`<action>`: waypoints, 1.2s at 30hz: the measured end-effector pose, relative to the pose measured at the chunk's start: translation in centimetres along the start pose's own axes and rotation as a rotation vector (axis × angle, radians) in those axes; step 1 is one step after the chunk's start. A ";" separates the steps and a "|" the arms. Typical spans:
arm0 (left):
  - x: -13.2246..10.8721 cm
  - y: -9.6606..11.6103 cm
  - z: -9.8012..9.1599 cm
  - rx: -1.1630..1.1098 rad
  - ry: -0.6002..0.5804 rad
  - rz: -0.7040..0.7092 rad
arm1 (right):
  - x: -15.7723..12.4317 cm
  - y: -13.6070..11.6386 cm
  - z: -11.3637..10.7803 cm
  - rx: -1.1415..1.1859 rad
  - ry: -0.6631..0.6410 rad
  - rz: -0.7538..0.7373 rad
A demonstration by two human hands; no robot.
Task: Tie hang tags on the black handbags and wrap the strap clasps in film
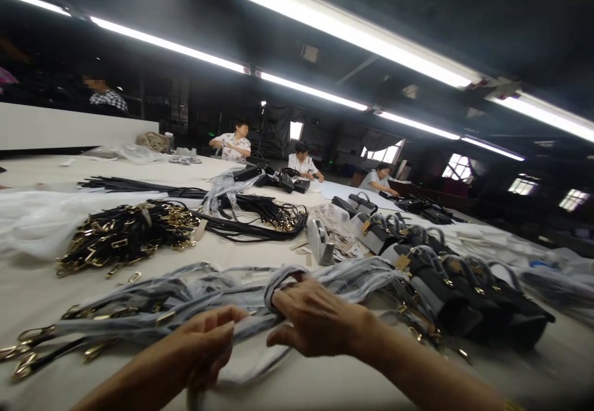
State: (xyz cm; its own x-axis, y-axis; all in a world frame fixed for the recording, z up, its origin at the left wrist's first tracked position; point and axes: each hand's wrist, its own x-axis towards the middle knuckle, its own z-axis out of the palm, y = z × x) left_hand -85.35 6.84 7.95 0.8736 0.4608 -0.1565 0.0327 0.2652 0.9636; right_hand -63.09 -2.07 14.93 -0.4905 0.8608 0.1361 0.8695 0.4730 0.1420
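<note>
Grey straps in clear plastic wrap (pixel 185 299) lie across the near table, with gold clasps at their left ends. My left hand (pixel 208 340) is closed on a wrapped strap at the lower centre, its thumb and fingers pinched together. To its right, my right hand (pixel 310 318) has its fingers curled into a loop of the wrapped straps, thumb lower and apart; some fingertips are hidden in the loop. A bundle of black straps with gold buckles (pixel 125 234) rests behind on the left.
Grey and black handbags (pixel 436 281) stand in rows at right. A tape dispenser (pixel 320 244) sits behind my right hand, beside loose tags. More black straps (pixel 250 228) lie mid-table. Several people work farther back, one in a patterned shirt (pixel 232 148).
</note>
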 end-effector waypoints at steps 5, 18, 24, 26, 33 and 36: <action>0.0 0.8 -2.2 0.500 -0.111 -0.090 | -1.8 -2.5 0.8 0.311 -0.291 0.115; 0.2 -2.5 4.2 0.283 0.243 0.375 | -1.1 -4.5 -0.1 2.472 0.196 0.362; 3.8 -4.1 6.0 0.194 0.440 0.558 | 0.3 -4.0 -3.9 2.114 0.474 0.261; 4.4 -4.2 6.6 0.046 0.450 0.571 | 0.4 -3.6 -4.5 1.971 0.528 0.274; 4.5 -3.3 7.8 -0.078 0.221 0.543 | 1.4 -2.7 -2.8 1.296 0.722 0.129; 3.9 -3.3 6.9 -0.113 0.093 0.425 | 1.4 -1.6 -0.4 0.665 0.493 0.008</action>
State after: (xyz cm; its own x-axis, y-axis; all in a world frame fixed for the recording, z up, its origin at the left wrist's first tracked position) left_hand -78.70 1.96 5.65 0.7506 0.6214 0.2245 -0.3776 0.1246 0.9175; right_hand -65.18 -1.64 15.26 -0.3190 0.7565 0.5709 0.6499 0.6130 -0.4492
